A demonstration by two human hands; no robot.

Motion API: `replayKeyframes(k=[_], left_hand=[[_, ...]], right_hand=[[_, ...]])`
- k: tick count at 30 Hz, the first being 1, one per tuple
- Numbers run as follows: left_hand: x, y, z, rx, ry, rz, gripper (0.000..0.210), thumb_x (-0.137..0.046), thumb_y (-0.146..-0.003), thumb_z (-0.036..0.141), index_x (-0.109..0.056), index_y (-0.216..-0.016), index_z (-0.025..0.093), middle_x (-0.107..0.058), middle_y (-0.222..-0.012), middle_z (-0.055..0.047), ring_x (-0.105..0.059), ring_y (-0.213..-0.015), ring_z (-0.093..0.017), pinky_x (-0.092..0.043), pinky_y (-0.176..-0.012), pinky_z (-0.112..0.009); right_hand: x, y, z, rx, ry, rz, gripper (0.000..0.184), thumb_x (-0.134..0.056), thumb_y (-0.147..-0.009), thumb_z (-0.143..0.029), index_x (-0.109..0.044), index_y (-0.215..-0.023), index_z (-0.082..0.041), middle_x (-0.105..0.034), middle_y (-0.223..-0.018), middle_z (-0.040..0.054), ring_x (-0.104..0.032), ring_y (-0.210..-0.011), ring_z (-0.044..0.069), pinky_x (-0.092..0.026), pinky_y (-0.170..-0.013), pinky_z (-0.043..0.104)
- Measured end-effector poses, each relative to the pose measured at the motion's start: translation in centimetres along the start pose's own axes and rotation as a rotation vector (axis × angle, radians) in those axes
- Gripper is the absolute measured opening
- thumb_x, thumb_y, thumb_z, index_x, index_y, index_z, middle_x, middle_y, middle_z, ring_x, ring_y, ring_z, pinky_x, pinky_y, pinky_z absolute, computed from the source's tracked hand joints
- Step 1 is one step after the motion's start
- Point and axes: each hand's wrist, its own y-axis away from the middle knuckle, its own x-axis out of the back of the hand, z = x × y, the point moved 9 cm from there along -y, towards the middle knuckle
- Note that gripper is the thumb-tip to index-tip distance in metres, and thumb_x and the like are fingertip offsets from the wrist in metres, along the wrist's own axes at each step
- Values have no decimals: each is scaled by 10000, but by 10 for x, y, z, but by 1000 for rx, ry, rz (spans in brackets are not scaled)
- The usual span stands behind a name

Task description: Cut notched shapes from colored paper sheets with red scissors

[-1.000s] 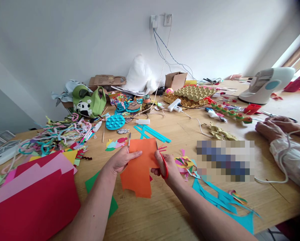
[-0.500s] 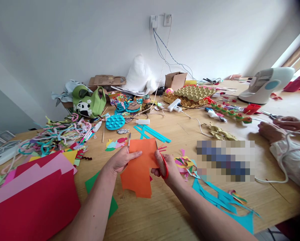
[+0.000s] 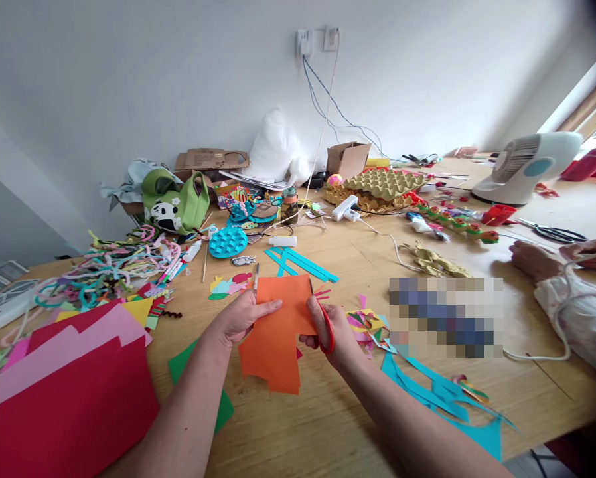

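My left hand (image 3: 241, 315) pinches a sheet of orange paper (image 3: 278, 352) by its left side, thumb lying on top. The sheet has a step cut out of its right side and hangs over the table. My right hand (image 3: 335, 335) grips red-handled scissors (image 3: 328, 332) at the sheet's right side. Part of a dark blade shows along the upper right edge; the rest is hidden by paper and fingers. By my left fingers a thin pointed grey thing sticks up past the paper; I cannot tell what it belongs to.
Red paper sheets (image 3: 79, 411) lie at left, green paper (image 3: 223, 411) under my left forearm. Blue paper strips (image 3: 302, 264) lie ahead, blue offcuts (image 3: 427, 392) at right. A co-worker's hand (image 3: 534, 259), black scissors (image 3: 559, 232), a white cable (image 3: 537, 359) and a fan (image 3: 527, 166) are rightward.
My hands, the orange paper and the red scissors look nearly the same. At the right, the co-worker's far hand has shifted away, uncovering the handles of the black scissors.
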Motion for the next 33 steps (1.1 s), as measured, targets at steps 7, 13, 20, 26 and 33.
replayKeyframes(k=[7, 13, 20, 26, 33], left_hand=[[-1, 0, 0, -11, -5, -2, 421, -680, -737, 246, -584, -1130, 129, -679, -1046, -157, -657, -916, -299, -511, -814, -448], [-1, -1, 0, -16, -1, -15, 419, -674, -740, 238, -584, -1133, 121, -669, -1066, -167, -658, -912, -300, -516, -802, -434], [1, 0, 0, -9, -1, -11, 405, -670, -744, 242, -592, -1117, 104, -672, -1054, -177, -662, -899, -295, -517, -803, -424], [1, 0, -1, 7, 3, -2, 435, -685, -726, 245, -589, -1125, 99, -669, -1059, -182, -662, -896, -298, -518, -799, -423], [-1, 2, -1, 14, 0, -6, 422, -686, -724, 241, -597, -1115, 110, -671, -1060, -173, -661, -904, -300, -521, -795, -417]], right_hand=[[-1, 3, -5, -13, -44, 14, 523, -516, -743, -635, -608, -708, -121, -608, -543, 28, -542, -378, 103, -450, -339, 190], [-1, 3, -5, -12, -42, 2, 539, -504, -738, -649, -603, -701, -121, -601, -534, 22, -509, -361, 89, -467, -372, 202], [-3, 3, -8, 18, -28, -11, 542, -500, -729, -662, -580, -676, -129, -605, -549, 27, -511, -375, 92, -445, -378, 200], [1, 0, -7, 58, 36, 14, 513, -512, -731, -650, -508, -605, -153, -544, -488, 0, -489, -364, 94, -424, -372, 204], [1, 4, -17, 109, 77, 15, 507, -510, -731, -643, -439, -546, -176, -460, -420, -28, -421, -350, 82, -325, -343, 195]])
